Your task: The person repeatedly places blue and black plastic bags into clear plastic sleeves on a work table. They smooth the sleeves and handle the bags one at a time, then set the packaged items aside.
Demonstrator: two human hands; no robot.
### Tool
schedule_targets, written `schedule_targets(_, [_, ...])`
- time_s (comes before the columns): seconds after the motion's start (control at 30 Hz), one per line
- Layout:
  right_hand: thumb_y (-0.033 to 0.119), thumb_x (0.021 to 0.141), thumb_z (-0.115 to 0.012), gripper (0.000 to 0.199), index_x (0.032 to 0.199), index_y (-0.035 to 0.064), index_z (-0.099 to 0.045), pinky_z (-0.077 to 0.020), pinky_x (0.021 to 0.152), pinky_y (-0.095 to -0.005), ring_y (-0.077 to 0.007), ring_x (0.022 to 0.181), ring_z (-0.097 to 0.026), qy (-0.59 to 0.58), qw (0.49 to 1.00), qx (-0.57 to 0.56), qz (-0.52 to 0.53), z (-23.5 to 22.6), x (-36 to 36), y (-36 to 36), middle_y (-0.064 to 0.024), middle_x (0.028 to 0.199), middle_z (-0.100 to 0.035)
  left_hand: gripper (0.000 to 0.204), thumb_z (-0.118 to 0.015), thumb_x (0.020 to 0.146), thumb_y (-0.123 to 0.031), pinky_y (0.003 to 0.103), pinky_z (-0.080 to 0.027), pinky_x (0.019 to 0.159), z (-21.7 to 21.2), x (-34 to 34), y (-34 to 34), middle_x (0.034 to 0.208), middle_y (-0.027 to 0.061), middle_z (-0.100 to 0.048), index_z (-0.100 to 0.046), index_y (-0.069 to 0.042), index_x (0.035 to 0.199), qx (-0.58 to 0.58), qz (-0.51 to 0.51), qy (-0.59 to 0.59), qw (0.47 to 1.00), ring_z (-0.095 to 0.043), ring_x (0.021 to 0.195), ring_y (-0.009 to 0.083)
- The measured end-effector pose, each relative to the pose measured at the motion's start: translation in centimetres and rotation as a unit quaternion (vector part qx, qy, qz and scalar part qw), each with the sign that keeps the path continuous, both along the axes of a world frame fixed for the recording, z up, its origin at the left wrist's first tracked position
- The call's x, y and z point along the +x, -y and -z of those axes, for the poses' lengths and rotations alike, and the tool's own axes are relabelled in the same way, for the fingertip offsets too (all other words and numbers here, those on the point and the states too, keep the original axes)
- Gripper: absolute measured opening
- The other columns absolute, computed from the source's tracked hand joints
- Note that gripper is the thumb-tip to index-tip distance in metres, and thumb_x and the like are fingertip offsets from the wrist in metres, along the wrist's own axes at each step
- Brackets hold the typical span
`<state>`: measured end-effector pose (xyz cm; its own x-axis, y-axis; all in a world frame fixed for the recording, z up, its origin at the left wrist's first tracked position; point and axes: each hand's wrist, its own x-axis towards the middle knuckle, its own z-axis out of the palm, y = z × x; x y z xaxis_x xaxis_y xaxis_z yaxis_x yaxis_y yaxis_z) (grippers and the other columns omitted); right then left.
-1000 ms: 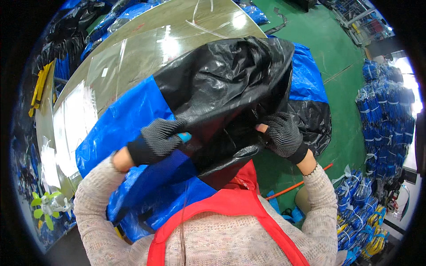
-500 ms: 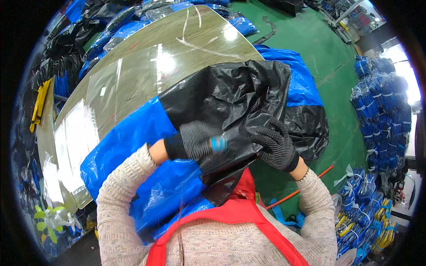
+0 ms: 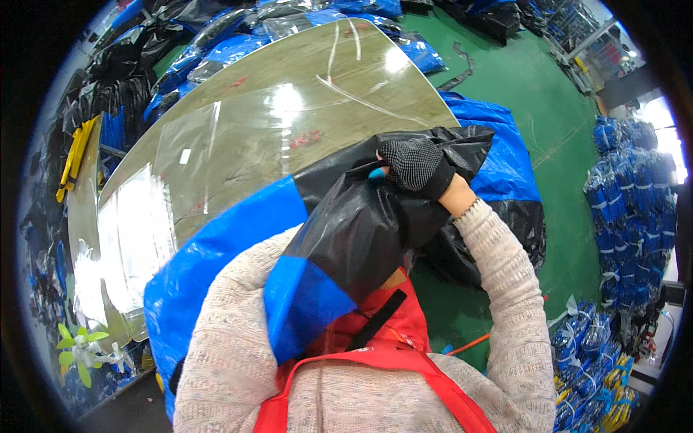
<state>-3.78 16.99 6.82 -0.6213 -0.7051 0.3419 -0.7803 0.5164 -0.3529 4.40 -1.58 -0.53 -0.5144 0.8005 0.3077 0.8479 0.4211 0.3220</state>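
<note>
A large piece of blue and black tarpaulin [image 3: 361, 224] is bunched up in front of my body, its black part folded over toward me. My right hand [image 3: 413, 164], in a dark dotted glove, is closed on the upper edge of the black part. A bare fingertip and a blue-covered tip show at the left of that glove. My left forearm in its knitted sleeve [image 3: 231, 317] runs under the folded tarpaulin, which hides my left hand. Another blue stretch of tarpaulin [image 3: 209, 252] spreads along the table's near edge.
The table [image 3: 346, 94] has a glossy top with clear sheeting and tape strips. Bundled blue goods [image 3: 624, 195] are stacked at right, above blue and yellow bundles [image 3: 588, 353]. Folded bags [image 3: 238, 47] lie beyond the table. A yellow item [image 3: 78, 155] hangs far left.
My right hand has moved up and left, lifting the black edge. My left hand has gone out of sight under the tarpaulin, which now folds back over my left forearm.
</note>
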Motion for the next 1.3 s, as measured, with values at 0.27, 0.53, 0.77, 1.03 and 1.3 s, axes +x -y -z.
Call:
schedule_targets(0.27, [0.041,0.088,-0.058,0.038,0.108,0.0098,-0.066,-0.0531,0.069,-0.0434,-0.0335,0.079,-0.067,0.070,0.983,0.159,0.059,5.1,-3.1,0.6,-0.0142,0.093,-0.069,0.037,-0.051,0.093,-0.040,0.048,-0.027,0.089,-5.2,3.4,12.5,0.119,0.0131,-0.038,-0.050,-0.011,0.118,-0.046,-0.025,0.184,0.982,-0.033,0.108,0.0296])
schedule_targets(0.53, [0.040,0.092,-0.052,0.035,0.102,0.0093,-0.066,-0.0519,0.074,-0.0439,-0.0354,0.083,-0.065,0.045,0.971,0.201,0.121,6.7,-3.7,0.3,-0.0149,0.092,-0.068,0.034,-0.056,0.091,-0.040,0.042,-0.031,0.077,-15.1,20.8,30.5,0.101,0.0099,-0.043,-0.054,-0.008,0.105,-0.012,-0.300,0.414,0.859,-0.037,0.091,0.0244])
schedule_targets(0.77, [0.039,0.092,-0.053,0.036,0.103,0.0072,-0.066,-0.0517,0.076,-0.0445,-0.0365,0.085,-0.065,0.003,0.963,0.237,0.132,7.8,-4.7,0.3,-0.0171,0.095,-0.068,0.034,-0.061,0.090,-0.039,0.037,-0.035,0.066,-11.3,35.6,34.2,0.085,0.0072,-0.049,-0.058,-0.005,0.093,0.289,-0.590,0.440,0.612,-0.041,0.076,0.0198])
schedule_targets(1.03, [0.050,0.094,-0.045,0.046,0.115,0.0142,-0.064,-0.0490,0.084,-0.0460,-0.0379,0.098,-0.063,0.053,0.972,0.214,0.079,6.4,-5.0,0.8,-0.0182,0.104,-0.067,0.038,-0.067,0.088,-0.039,0.031,-0.039,0.054,-6.6,34.1,33.5,0.067,0.0040,-0.054,-0.061,-0.002,0.080,0.372,-0.749,0.139,0.530,-0.046,0.058,0.0146])
schedule_targets(1.3, [0.059,0.091,-0.043,0.054,0.124,0.0207,-0.062,-0.0441,0.096,-0.0455,-0.0371,0.112,-0.058,0.203,0.936,0.250,0.143,5.1,-3.9,2.6,-0.0166,0.122,-0.061,0.051,-0.059,0.090,-0.044,0.045,-0.042,0.093,-2.0,26.5,39.7,0.106,0.0214,-0.063,-0.060,0.002,0.111,-0.109,-0.803,0.070,0.582,-0.059,0.099,0.0343])
